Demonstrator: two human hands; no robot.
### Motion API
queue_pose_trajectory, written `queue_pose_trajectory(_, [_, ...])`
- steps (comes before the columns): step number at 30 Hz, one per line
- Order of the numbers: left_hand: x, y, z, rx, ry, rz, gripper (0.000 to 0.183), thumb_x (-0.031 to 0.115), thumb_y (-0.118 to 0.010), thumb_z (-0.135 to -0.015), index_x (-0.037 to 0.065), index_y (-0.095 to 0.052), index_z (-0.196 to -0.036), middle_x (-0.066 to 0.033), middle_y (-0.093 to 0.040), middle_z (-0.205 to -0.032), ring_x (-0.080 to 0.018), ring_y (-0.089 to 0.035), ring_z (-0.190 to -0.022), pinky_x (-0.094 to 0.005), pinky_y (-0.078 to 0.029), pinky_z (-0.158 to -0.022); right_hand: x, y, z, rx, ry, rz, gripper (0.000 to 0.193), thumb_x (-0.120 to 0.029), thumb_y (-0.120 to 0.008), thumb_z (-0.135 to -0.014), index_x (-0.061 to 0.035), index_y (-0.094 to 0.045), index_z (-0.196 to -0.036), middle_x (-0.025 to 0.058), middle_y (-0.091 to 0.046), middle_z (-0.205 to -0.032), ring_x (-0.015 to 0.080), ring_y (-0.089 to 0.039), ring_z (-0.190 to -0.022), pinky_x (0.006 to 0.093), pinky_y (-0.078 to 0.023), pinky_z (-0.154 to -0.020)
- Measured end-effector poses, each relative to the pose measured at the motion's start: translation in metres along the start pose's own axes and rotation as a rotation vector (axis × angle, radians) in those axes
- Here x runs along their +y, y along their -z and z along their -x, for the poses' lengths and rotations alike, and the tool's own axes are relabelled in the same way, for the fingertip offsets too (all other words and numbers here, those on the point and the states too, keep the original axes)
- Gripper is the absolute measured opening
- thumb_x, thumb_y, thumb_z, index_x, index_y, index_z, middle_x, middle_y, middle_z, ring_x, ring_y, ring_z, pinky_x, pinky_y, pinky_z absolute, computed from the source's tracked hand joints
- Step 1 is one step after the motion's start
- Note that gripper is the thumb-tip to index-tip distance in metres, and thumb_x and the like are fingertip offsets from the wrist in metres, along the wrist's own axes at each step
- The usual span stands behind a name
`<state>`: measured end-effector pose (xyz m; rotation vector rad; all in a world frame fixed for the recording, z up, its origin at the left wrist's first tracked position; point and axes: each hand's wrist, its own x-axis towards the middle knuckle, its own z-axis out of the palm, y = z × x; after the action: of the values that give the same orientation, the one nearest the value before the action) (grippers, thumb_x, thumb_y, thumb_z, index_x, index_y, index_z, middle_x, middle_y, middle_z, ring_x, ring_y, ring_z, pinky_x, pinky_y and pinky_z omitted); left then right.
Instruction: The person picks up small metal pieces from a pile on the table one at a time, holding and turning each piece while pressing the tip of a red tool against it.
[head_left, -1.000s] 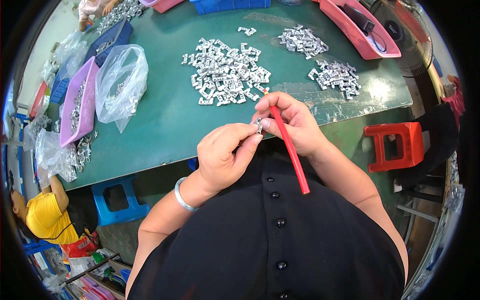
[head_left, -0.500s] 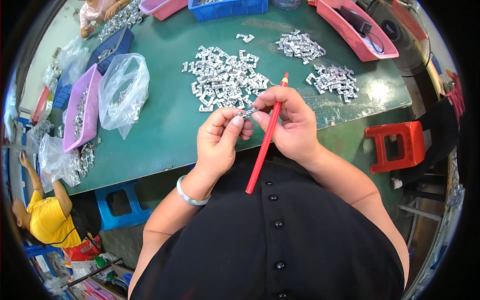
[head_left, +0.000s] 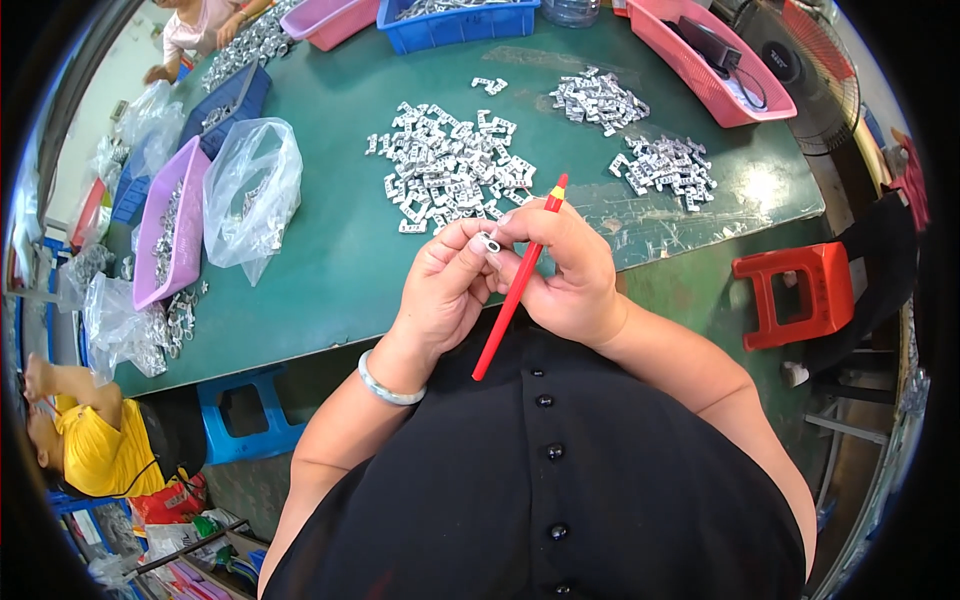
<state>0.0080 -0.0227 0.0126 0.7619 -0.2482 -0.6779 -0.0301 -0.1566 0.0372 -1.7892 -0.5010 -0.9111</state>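
Note:
Over the near edge of the table, my left hand (head_left: 440, 285) is closed, pinching a small silvery metal part (head_left: 489, 242) with a dark opening in it between thumb and fingers. My right hand (head_left: 575, 275) meets it there, its fingertips at the same part. A red pencil (head_left: 508, 310) with a yellow band lies tucked in the right hand, point up and away from me. Just beyond my hands spreads a large pile of small silvery metal pieces (head_left: 440, 165). Two smaller piles, one farther back (head_left: 600, 100) and one nearer (head_left: 665, 170), lie to the right.
The green table (head_left: 330, 290) holds a clear plastic bag (head_left: 250, 200), a purple basket (head_left: 180, 225) and a dark blue bin (head_left: 230, 105) at left. Behind are a blue bin (head_left: 460, 25) and a pink basket (head_left: 700, 65). Stools, red (head_left: 795, 295) and blue (head_left: 250, 415), flank me; two co-workers sit left.
My hands have drawn closer together and the metal part has been turned, so its dark opening shows. The pencil has shifted slightly left and lower. The co-worker in yellow has moved their arms.

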Motion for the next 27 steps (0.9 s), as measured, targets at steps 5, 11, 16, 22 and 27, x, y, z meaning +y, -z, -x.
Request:
queue_pose_trajectory(5, [-0.0003, -0.0016, -0.0005, 0.001, 0.014, 0.008, 0.017, 0.013, -0.043, -0.091, 0.002, -0.052, -0.099, -0.0043, -0.058, -0.079, -0.0106, -0.056, -0.067, -0.023, -0.047, -0.062, 0.0028, -0.0004, 0.0018, 0.011, 0.0, 0.012, 0.026, 0.006, -0.063, -0.067, -0.0045, -0.055, -0.089, 0.0081, -0.057, -0.076, 0.0242, -0.053, -0.068, 0.031, -0.044, -0.059])
queue_pose_trajectory(11, [-0.0016, -0.0002, -0.0005, 0.014, 0.035, 0.019, 0.017, 0.013, -0.043, -0.091, 0.001, -0.052, -0.098, -0.0047, -0.058, -0.078, -0.0109, -0.056, -0.067, -0.023, -0.047, -0.062, 0.0029, -0.0005, 0.0034, 0.012, -0.011, 0.03, 0.025, 0.005, -0.063, -0.067, -0.0042, -0.055, -0.088, 0.0082, -0.057, -0.076, 0.0242, -0.053, -0.067, 0.0312, -0.043, -0.058])
queue_pose_trajectory(16, [-0.0007, 0.0012, 0.0004, -0.019, 0.019, 0.011, 0.016, 0.013, -0.043, -0.09, 0.002, -0.052, -0.098, -0.0048, -0.059, -0.08, -0.0109, -0.056, -0.068, -0.0233, -0.047, -0.062, 0.0018, -0.0003, 0.0029, 0.009, -0.001, 0.038, 0.025, 0.005, -0.063, -0.067, -0.0044, -0.055, -0.088, 0.0081, -0.057, -0.075, 0.0242, -0.052, -0.066, 0.0313, -0.042, -0.057])
queue_pose_trajectory(22, [0.0016, -0.0008, 0.0008, -0.004, 0.009, 0.001, 0.015, 0.012, -0.045, -0.09, 0.002, -0.052, -0.099, -0.0043, -0.059, -0.083, -0.0106, -0.056, -0.069, -0.0245, -0.047, -0.063, 0.005, 0.0003, 0.0049, -0.004, 0.067, 0.057, 0.028, 0.006, -0.063, -0.065, -0.0049, -0.054, -0.089, 0.0087, -0.054, -0.074, 0.025, -0.05, -0.065, 0.0318, -0.041, -0.056])
queue_pose_trajectory(27, [0.0017, 0.0012, 0.0016, -0.005, 0.002, -0.006, 0.015, 0.011, -0.046, -0.089, 0.002, -0.053, -0.099, -0.004, -0.059, -0.083, -0.0103, -0.056, -0.069, -0.0246, -0.047, -0.064, 0.0066, 0.0002, 0.0064, -0.021, 0.079, 0.072, 0.029, 0.006, -0.063, -0.064, -0.0053, -0.053, -0.089, 0.0091, -0.054, -0.076, 0.0253, -0.05, -0.065, 0.0318, -0.041, -0.056])
